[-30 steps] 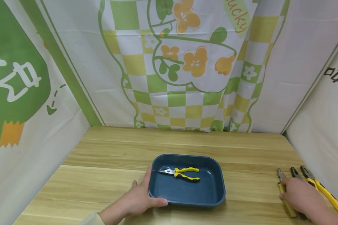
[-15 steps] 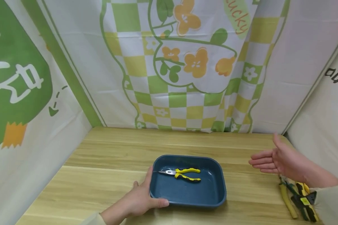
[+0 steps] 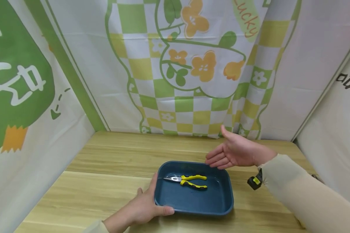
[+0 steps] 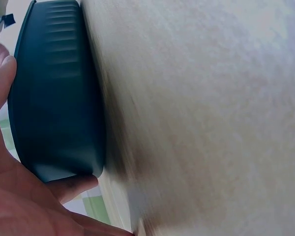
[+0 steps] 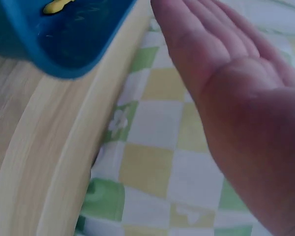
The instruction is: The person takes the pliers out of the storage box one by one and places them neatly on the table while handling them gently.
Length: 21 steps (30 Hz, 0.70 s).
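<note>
A dark blue plastic basin [image 3: 189,200] stands on the wooden table. Inside lie long-nose pliers [image 3: 189,181] with yellow and black handles, tips pointing left. My left hand [image 3: 143,207] grips the basin's left end, thumb on the near side and fingers along the far side; the left wrist view shows them around the basin wall [image 4: 59,113]. My right hand [image 3: 236,152] is held with straight fingers and raised thumb over the basin's far right corner, holding nothing. In the right wrist view, its palm [image 5: 255,108] is beside the basin's rim [image 5: 69,73].
At the right, my right sleeve [image 3: 303,187] hides most of the other pliers; a bit of yellow handle [image 3: 300,222] and a metal tip [image 3: 318,177] show. A checked cloth [image 3: 201,116] hangs behind the table [image 3: 105,181], with fabric walls at both sides.
My right hand has let go of the pliers at the right, straightened its fingers, and swept left to the basin's far right corner. The left hand and basin stay where they were.
</note>
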### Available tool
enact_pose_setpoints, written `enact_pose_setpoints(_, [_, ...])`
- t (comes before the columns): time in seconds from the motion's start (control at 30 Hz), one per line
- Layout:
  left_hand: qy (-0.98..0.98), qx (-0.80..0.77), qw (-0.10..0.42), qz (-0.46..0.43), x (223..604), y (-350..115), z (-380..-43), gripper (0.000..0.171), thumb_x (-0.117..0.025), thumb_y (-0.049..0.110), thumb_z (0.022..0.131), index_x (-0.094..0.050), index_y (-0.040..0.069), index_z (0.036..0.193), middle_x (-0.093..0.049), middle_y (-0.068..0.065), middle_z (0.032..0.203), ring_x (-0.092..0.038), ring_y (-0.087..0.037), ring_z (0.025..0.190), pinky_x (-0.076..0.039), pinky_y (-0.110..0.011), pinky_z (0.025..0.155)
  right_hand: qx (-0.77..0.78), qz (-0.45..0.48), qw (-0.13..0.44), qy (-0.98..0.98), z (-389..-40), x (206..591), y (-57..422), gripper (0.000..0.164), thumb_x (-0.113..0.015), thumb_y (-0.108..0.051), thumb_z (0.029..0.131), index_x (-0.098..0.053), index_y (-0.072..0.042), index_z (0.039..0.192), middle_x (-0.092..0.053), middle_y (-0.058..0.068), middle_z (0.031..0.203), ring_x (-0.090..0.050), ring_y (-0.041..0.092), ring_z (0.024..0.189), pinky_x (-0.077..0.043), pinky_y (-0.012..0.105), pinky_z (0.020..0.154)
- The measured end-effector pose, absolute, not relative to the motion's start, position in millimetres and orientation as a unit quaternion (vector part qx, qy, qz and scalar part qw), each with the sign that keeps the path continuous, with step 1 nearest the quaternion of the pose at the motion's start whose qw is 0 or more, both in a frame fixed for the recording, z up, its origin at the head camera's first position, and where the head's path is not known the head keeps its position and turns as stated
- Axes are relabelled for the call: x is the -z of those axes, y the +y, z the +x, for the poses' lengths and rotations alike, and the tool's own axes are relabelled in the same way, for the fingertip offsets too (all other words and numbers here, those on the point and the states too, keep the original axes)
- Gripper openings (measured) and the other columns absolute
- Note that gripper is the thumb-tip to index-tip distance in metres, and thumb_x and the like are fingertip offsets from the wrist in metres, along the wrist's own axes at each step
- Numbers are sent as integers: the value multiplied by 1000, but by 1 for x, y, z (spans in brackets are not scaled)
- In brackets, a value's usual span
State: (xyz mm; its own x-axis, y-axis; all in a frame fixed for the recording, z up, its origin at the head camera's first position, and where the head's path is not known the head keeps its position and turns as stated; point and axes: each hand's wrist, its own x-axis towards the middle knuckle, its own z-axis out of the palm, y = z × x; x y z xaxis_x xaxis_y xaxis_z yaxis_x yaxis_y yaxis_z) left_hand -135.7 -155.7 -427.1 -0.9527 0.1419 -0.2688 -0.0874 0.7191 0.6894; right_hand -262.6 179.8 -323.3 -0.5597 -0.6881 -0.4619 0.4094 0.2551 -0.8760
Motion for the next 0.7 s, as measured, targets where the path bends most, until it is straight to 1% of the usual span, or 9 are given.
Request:
enact_pose_setpoints(0.1, [914,-376,154,16,426,-156,-136,138,-86,62,65,0,15,161,-38,-32,148,-10,-66,135,-29,-75,95,561,-110,477,668,-269,325,158,121,-12,-88,85,-39,13,145,-51,25,141,-44,40,134,-32,48,110])
enact_pose_setpoints(0.27, [915,-375,149,21,426,-155,-135,137,-87,61,65,-1,14,161,-40,-32,147,-12,-68,133,-28,-75,96,501,-115,502,696,-277,327,130,115,-19,-86,87,-45,11,143,-56,22,136,-49,36,130,-31,49,110])
enact_pose_setpoints(0.43, [914,-376,149,24,426,-156,-136,138,-87,61,65,0,13,161,-40,-32,147,-11,-68,133,-27,-75,97,444,-114,520,721,-283,332,109,115,-23,-88,85,-49,10,140,-58,21,133,-50,35,129,-32,48,110])
enact_pose_setpoints(0.7, [913,-375,156,24,428,-156,-137,138,-86,62,66,1,13,161,-38,-31,148,-10,-67,134,-27,-74,97,386,-106,510,761,-287,343,84,120,-25,-92,80,-54,10,136,-60,22,131,-52,36,128,-32,48,109])
